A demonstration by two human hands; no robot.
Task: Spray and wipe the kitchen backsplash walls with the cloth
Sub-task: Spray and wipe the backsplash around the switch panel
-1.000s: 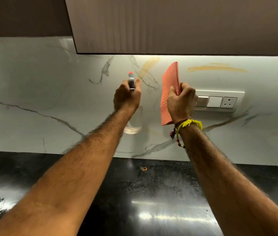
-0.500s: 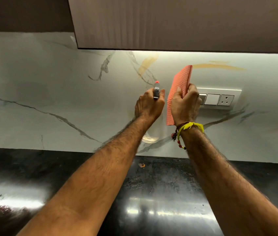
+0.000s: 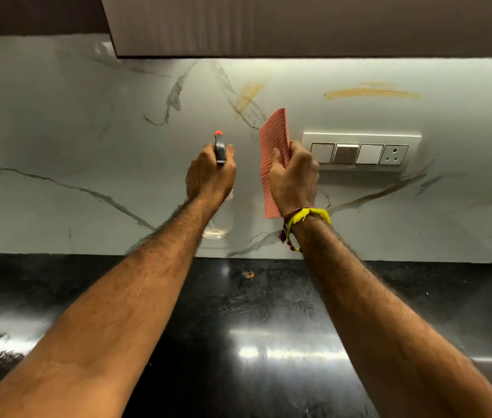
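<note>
Cloth (image 3: 274, 137), pink and waffle-textured, held upright in front of the marble backsplash (image 3: 72, 140), just left of the switch panel (image 3: 360, 152). Pinched by the right hand (image 3: 294, 179), fingers (image 3: 300, 149) curled over its right edge and thumb pressed to its near face; upper part standing free above the knuckles, lower part hanging below the heel of the hand to wrist level. Cannot tell whether touching the wall or just off it. Yellow and red thread bands (image 3: 305, 218) tied round the right wrist. To the left and apart from the cloth, spray bottle (image 3: 220, 147) gripped by the left hand (image 3: 211, 176), fingers wrapped round its neck, grey head and red nozzle tip poking up between thumb and knuckles, aimed at the far wall; clear body showing dimly below the wrist. Backsplash white with grey veins, plus orange-brown smears (image 3: 371, 92) high up: one above the cloth, one long streak over the switch panel, one at the far right edge. Overhead cabinet (image 3: 314, 25) across the top, lit underneath. Below the wall, glossy black surface (image 3: 268, 342) with bright reflections and a small orange speck (image 3: 249, 274) near the far edge. Both bare forearms reaching in from the near side.
</note>
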